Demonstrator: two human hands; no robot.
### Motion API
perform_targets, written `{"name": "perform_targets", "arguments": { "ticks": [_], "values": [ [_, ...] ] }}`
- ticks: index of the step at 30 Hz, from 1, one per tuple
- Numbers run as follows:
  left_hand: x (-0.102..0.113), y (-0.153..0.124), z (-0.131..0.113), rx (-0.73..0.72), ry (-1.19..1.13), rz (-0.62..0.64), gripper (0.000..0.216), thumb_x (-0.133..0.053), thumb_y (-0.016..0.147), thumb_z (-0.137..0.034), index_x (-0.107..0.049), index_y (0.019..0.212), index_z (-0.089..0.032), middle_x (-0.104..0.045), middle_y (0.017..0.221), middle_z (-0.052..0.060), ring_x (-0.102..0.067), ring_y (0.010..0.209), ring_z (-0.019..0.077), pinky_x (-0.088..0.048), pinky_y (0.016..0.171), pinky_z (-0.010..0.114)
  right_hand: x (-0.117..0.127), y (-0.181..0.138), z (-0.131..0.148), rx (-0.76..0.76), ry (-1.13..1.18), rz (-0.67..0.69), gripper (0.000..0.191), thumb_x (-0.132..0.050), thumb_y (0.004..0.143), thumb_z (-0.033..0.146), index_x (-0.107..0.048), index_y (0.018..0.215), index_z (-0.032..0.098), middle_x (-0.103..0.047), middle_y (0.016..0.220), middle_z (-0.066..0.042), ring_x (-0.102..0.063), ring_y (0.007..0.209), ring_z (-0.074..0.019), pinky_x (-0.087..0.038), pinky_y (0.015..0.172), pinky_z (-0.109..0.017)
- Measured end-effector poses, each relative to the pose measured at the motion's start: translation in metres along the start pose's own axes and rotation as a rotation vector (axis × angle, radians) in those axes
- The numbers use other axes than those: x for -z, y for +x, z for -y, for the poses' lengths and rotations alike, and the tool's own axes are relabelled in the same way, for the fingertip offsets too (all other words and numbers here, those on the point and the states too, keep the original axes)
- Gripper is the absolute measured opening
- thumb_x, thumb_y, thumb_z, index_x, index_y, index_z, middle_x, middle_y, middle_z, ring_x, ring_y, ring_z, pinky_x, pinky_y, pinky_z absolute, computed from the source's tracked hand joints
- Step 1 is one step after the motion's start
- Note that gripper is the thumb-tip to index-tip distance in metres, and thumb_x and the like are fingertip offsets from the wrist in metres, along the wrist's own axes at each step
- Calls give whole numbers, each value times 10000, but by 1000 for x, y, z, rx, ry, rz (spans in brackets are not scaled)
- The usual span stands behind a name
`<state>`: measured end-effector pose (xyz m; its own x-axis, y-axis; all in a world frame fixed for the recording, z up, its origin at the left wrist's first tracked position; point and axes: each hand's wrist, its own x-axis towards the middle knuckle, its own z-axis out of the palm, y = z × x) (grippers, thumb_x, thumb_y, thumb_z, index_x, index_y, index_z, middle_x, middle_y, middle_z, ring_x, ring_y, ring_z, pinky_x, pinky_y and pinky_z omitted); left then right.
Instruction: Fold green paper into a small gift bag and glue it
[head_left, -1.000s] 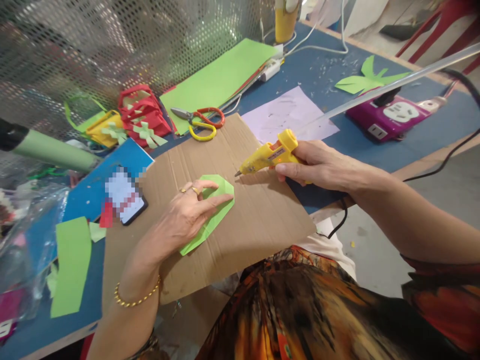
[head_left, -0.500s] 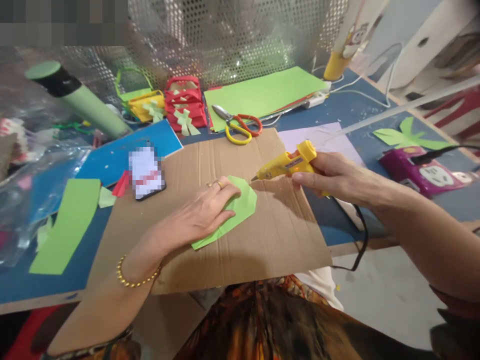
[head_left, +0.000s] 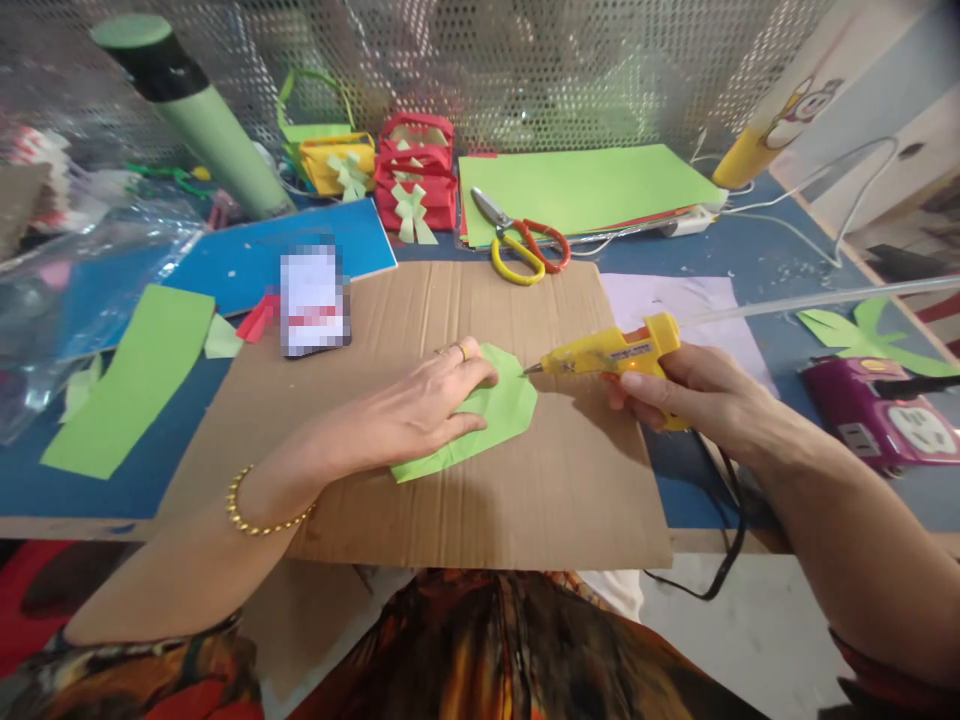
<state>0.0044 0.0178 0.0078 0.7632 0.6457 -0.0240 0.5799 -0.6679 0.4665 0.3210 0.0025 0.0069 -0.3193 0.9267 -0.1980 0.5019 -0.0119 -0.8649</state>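
A folded green paper piece (head_left: 504, 412) lies on a brown cardboard sheet (head_left: 480, 500) in the middle of the blue table. My left hand (head_left: 420, 410) rests flat on the paper with its fingers stretched out, pressing it down. My right hand (head_left: 694, 395) grips a yellow hot glue gun (head_left: 611, 352) with a clear glue stick (head_left: 817, 298) poking out behind it. The gun's nozzle touches the paper's right edge.
Scissors (head_left: 521, 245) with red and yellow handles lie beyond the cardboard, by a stack of green sheets (head_left: 585, 185). Small red and yellow paper baskets (head_left: 390, 175) stand at the mesh wall. A purple power strip (head_left: 881, 425) sits right; a green strip (head_left: 135, 375) left.
The camera view swung left and levelled out. The glue gun's nozzle came up to the paper's right edge. My left hand stayed pressed on the paper.
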Motion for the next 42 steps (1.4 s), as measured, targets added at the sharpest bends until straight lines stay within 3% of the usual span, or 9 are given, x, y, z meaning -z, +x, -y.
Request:
{"name": "perform_targets", "arguments": {
  "ticks": [4,17,22,28,34,38,42],
  "values": [
    [0,0,1,-13,46,17,313,-529,1013,-272,-519,1317,-200,-520,1234,85,-571,1115,225,-492,972,372,0,-2,4,-42,-2,-20,556,-633,862,716,-694,779,170,-500,552,8,-451,534,-126,-317,499,-294],
    [2,-2,-5,-14,101,23,469,-514,1030,-221,-496,1499,-220,-517,1280,99,-589,1093,224,-502,961,373,1,-4,-1,-47,22,-37,572,-631,857,740,-700,799,175,-509,560,6,-460,548,-134,-302,510,-306],
    [3,0,-8,-72,109,15,401,-498,1027,-157,-647,1389,-240,-501,1173,80,-587,995,204,-507,909,354,1,-2,-3,-37,-6,-47,584,-623,856,744,-705,788,170,-519,562,-1,-473,561,-137,-303,509,-303],
    [4,2,-11,-73,115,32,365,-484,1035,-158,-701,1321,-226,-485,1104,76,-584,948,202,-501,868,350,0,-1,2,-38,-32,-47,574,-624,856,726,-702,755,167,-503,552,4,-457,544,-130,-305,506,-302],
    [2,1,-9,-72,160,41,377,-485,1038,-172,-661,1365,-240,-493,1135,78,-591,951,206,-506,871,364,-3,0,0,-6,-51,-42,529,-624,870,702,-691,755,189,-519,546,0,-479,534,-138,-325,494,-300],
    [0,-1,-8,-61,168,10,538,-531,1027,-200,-416,1552,-183,-505,1289,121,-589,1067,245,-511,950,411,-3,1,-1,-1,-55,-50,526,-623,871,699,-689,754,190,-520,542,1,-485,531,-138,-324,488,-297],
    [1,-1,-10,-21,120,17,375,-548,1023,-225,-508,1378,-108,-518,1247,128,-567,1108,252,-499,995,411,-4,1,2,-5,-56,-47,534,-618,871,699,-694,753,184,-523,545,-2,-490,534,-135,-321,493,-296]
  ]
}}
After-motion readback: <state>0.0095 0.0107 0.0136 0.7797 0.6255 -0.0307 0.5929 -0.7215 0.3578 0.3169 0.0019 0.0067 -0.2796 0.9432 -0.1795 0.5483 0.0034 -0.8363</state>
